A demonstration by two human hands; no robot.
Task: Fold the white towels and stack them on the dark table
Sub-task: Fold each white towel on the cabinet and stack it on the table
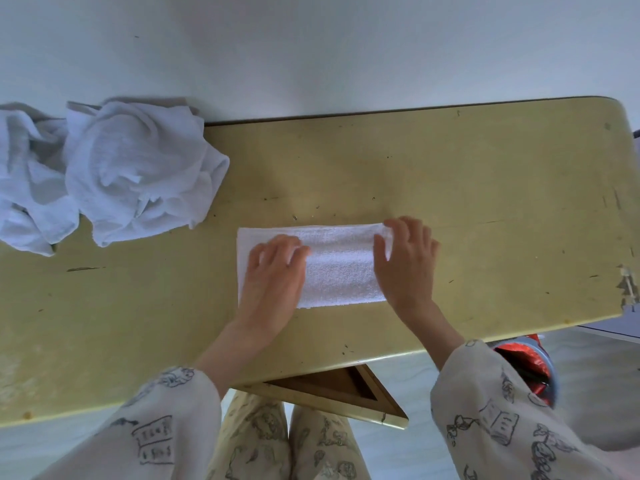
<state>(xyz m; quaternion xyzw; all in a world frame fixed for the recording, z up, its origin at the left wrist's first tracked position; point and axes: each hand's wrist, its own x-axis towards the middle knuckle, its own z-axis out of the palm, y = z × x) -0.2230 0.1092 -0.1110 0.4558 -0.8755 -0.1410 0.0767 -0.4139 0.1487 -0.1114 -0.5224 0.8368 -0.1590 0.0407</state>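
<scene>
A white towel (337,263), folded into a long strip, lies flat in the middle of the yellow-green table (485,202). My left hand (275,278) rests on the strip's left half with relaxed fingers. My right hand (407,261) is at the strip's right end, where thumb and fingers pinch the edge. A heap of crumpled white towels (138,171) sits at the table's far left, and another crumpled towel (27,188) lies beside it at the frame's edge.
A white wall runs behind the table. The table's right end has chipped paint (628,285). Below the front edge are a wooden brace (332,386) and a red-orange object (530,362) on the floor. My patterned sleeves and knees fill the bottom.
</scene>
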